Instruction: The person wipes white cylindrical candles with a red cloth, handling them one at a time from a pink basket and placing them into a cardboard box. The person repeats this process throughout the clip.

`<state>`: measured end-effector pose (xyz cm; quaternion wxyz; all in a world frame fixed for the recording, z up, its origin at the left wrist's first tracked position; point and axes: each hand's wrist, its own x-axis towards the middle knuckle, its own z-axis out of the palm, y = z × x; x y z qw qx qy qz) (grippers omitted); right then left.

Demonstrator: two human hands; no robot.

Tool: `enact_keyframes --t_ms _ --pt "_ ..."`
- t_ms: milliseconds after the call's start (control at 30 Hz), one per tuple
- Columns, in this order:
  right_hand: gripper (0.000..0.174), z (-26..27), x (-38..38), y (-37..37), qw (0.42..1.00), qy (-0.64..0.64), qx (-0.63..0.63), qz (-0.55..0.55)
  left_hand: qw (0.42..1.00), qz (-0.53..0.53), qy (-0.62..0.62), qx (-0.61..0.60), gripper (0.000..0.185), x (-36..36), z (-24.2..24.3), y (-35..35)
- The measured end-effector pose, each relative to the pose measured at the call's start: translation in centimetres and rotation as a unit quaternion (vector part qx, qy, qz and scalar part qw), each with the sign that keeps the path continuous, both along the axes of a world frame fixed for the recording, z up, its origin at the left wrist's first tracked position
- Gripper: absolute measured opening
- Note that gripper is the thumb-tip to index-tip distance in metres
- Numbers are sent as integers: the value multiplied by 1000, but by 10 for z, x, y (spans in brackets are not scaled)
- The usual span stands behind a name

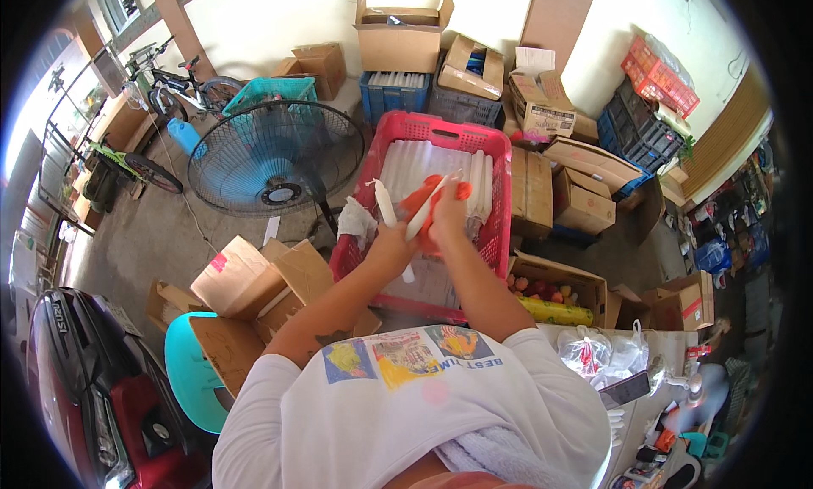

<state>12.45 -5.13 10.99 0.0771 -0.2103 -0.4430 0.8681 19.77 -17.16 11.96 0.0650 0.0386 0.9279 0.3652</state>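
Note:
In front of me stands a red plastic crate with rows of white candles lying in it. My left hand is closed around two white candles; one points up to the left, the other slants up to the right. An orange cloth is in my right hand, wrapped about the upper part of the slanted candle near its wick. A crumpled whitish cloth hangs on the crate's left rim.
A large fan stands left of the crate. Open cardboard boxes rest by a turquoise chair at lower left. More boxes and a box of coloured candles are on the right, near a table with plastic bags.

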Motion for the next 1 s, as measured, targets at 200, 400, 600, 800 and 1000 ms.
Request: enact_keyframes --t_ms 200,400,600,800,1000 --pt "24 -7 30 6 972 32 162 169 986 -123 35 -105 48 12 9 -27" --pt "29 30 61 1 840 74 348 409 978 107 78 159 45 15 22 -50" --pt "38 49 69 -25 778 88 369 501 883 138 -109 436 38 7 10 -58" --pt "48 41 71 7 698 146 418 563 767 250 73 587 30 33 26 -120" --pt "30 26 81 3 751 78 407 514 785 356 36 505 38 70 -10 -197"
